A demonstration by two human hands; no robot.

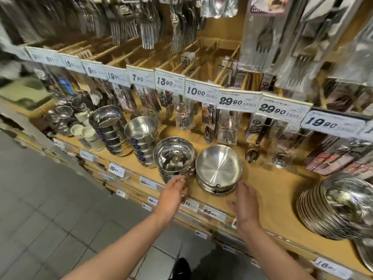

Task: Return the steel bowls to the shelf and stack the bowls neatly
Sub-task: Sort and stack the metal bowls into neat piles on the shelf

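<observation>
- Two bare forearms reach up from the lower edge of the view toward a wooden shelf (268, 190) in a shop aisle.
- Left hand (174, 191): fingers straight and loosely spread, tips touching the lower bowls of a stack of deep steel bowls (174, 158); nothing is grasped.
- Right hand (246, 206): fingers straight and relaxed, thumb spread, fingertips just beside the front of a stack of shallow steel bowls (219, 170); whether they touch it cannot be told.
- Both stacks stand upright near the front edge of the shelf, just beside each other, the deep stack on the left.
- Further left and back along the shelf: a taller stack of steel bowls (142, 140), then another tall stack (110, 129), each bowl bearing a dark label on its side.
- Beyond these: small white cups (83, 131), blurred.
- Far right of the shelf: a leaning pile of steel plates (333, 207).
- Shelf front edge: price tags (211, 213), one reading 26.90.
- Above: an upper rail with price labels (201, 92), packaged cutlery (181, 116) hanging below it, and forks (147, 29) hanging higher up.
- Below left: grey tiled floor (40, 219).
</observation>
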